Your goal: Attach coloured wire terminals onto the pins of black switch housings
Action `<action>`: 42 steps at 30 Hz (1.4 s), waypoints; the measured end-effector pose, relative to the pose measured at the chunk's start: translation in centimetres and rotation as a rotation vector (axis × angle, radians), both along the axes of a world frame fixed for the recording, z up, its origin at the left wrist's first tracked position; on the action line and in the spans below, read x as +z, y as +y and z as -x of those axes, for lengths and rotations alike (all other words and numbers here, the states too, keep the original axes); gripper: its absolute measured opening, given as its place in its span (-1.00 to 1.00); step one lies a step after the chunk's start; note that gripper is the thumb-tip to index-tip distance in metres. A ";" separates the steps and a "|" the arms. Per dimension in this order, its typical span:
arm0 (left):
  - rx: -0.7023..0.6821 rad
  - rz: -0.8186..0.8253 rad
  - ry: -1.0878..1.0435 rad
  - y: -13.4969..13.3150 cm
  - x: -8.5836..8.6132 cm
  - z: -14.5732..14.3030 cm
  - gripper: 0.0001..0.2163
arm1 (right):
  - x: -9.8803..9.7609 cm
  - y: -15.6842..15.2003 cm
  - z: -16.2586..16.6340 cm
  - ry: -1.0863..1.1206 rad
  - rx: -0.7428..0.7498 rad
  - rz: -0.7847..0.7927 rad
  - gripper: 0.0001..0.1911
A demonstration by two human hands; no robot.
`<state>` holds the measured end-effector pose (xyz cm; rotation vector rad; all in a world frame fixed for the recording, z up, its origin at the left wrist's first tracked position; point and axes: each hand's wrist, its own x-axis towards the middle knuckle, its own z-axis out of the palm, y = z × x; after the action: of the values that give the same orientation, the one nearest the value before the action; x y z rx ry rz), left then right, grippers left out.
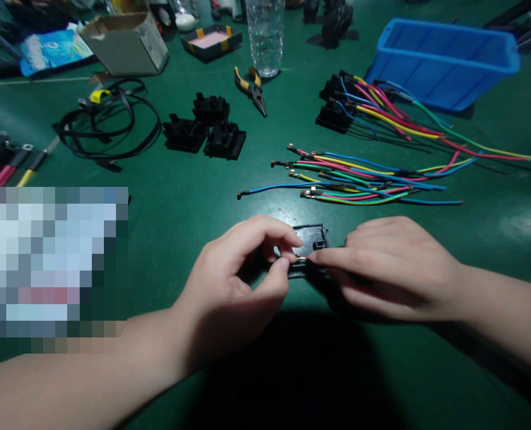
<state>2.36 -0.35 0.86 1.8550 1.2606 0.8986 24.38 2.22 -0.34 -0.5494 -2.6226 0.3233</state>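
Observation:
A flat black plastic housing [309, 236] lies on the green bench between my hands. Over it is a small metal wire terminal [300, 258], with a trace of red wire at its right end. My left hand [242, 269] is closed, thumb and forefinger pinched at the terminal's left end. From the other side my right hand [390, 269] is closed too, its forefinger tip on the red wire end; the thumb below is mostly hidden. Just beyond lie several loose wires [359, 173] in red, yellow, blue and green, with metal terminals at their left ends.
Three black plastic parts [206, 128] stand together beyond my left hand, near yellow-handled pliers [251, 89]. Behind are a clear bottle [266, 39], a cardboard box [131, 45] and a blue bin [444, 65]. Wired black housings [337, 113] and a coiled black cable [108, 122] flank them.

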 end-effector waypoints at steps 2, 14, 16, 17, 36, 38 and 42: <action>-0.001 -0.003 0.015 0.0 0.0 0.0 -0.86 | 0.0 0.0 0.0 -0.006 -0.001 0.001 -0.73; -0.011 0.007 0.039 0.1 -0.1 0.1 -0.86 | 0.0 0.0 0.0 0.001 0.005 0.008 -0.74; -0.006 0.010 0.041 0.1 -0.1 0.1 -0.86 | 0.0 0.0 0.0 -0.003 0.005 0.014 -0.74; -0.004 0.015 0.040 0.1 -0.1 0.0 -0.86 | 0.0 0.0 0.0 -0.004 0.005 0.014 -0.74; -0.032 0.096 -0.009 0.2 -0.2 0.0 -0.85 | 0.1 -0.1 0.1 -0.006 -0.006 0.030 -0.75; -0.036 0.099 -0.006 0.2 -0.3 0.0 -0.85 | 0.1 -0.1 0.2 -0.004 -0.009 0.034 -0.75; -0.044 0.114 -0.026 0.2 -0.4 0.0 -0.83 | 0.1 0.0 0.1 0.003 -0.001 0.026 -0.74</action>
<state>2.31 -0.11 0.42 1.7695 1.2252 0.8087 24.24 2.21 -0.22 -0.5592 -2.6188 0.3583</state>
